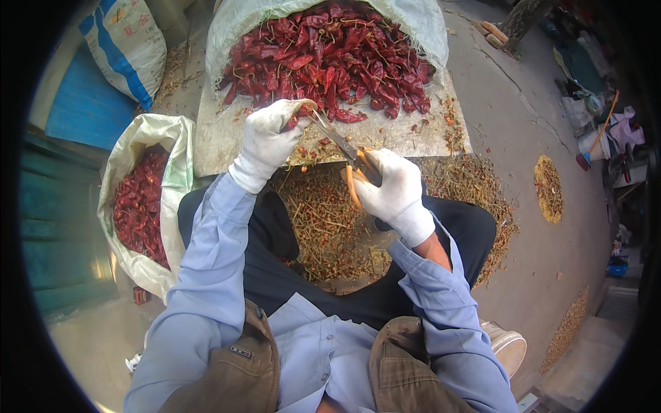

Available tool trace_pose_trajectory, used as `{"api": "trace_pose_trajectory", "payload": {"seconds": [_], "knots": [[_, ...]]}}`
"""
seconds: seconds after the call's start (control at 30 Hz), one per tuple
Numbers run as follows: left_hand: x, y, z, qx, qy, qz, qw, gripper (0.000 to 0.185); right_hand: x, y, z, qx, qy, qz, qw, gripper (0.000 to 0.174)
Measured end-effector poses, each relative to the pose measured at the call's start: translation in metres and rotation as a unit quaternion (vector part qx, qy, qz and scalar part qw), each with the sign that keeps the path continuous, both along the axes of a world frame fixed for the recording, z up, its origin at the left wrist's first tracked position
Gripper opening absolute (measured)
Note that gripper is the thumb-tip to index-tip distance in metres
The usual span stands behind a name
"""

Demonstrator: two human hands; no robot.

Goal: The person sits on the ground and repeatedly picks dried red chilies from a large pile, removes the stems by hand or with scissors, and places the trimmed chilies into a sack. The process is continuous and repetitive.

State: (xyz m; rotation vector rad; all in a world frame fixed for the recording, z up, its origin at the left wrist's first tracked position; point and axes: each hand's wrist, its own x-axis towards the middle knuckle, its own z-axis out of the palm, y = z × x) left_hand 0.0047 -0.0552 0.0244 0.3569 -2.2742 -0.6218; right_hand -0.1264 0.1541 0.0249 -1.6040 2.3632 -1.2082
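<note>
My left hand (271, 137), in a white knit glove, grips a dried red chili pepper (298, 117), mostly hidden by the fingers. In my gloved right hand (395, 188) is a pair of scissors (343, 144) with orange handles. The blade tips are right at the chili's end beside my left fingers; whether they touch it I cannot tell. Beyond both hands, a heap of dried red chilies (330, 57) spills from a white woven sack (227, 46) onto a pale board (217, 144).
Left of my knee stands an open woven sack (175, 206) holding chilies (139, 206). Cut stems (330, 222) litter the ground between my legs and to the right. A bucket (506, 346) sits behind my right elbow. Small piles (548, 188) and a broom (586, 157) are farther right.
</note>
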Motion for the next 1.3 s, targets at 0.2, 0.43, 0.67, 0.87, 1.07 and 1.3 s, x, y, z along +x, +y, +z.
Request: {"api": "trace_pose_trajectory", "payload": {"seconds": [0.2, 0.43, 0.67, 0.87, 1.07, 1.3], "knots": [[0.0006, 0.0007, -0.0004, -0.015, -0.015, 0.002, 1.0, 0.027, 0.001, -0.0003, -0.0003, 0.022, -0.027, 0.002, 0.999, 0.026], [0.0015, 0.0001, -0.0035, -0.037, -0.002, 0.004, 0.999, 0.028, 0.0018, -0.0001, -0.0005, 0.024, -0.024, 0.001, 0.999, 0.027], [0.0024, 0.0009, -0.0049, -0.063, -0.004, 0.011, 0.998, 0.028, 0.0007, 0.0004, -0.0005, 0.054, -0.028, 0.004, 0.998, 0.028], [0.004, 0.0032, -0.0034, -0.087, -0.024, 0.001, 0.996, 0.027, 0.0019, 0.0008, 0.0005, 0.067, -0.059, 0.011, 0.996, 0.031], [0.0036, 0.0055, -0.0036, -0.12, -0.012, -0.005, 0.993, 0.027, 0.0028, 0.0007, -0.0013, 0.075, -0.09, 0.016, 0.993, 0.034], [0.0024, 0.0047, -0.0039, -0.131, -0.013, -0.002, 0.991, 0.028, 0.0068, -0.0008, -0.004, 0.077, -0.136, 0.035, 0.987, 0.036]]}}
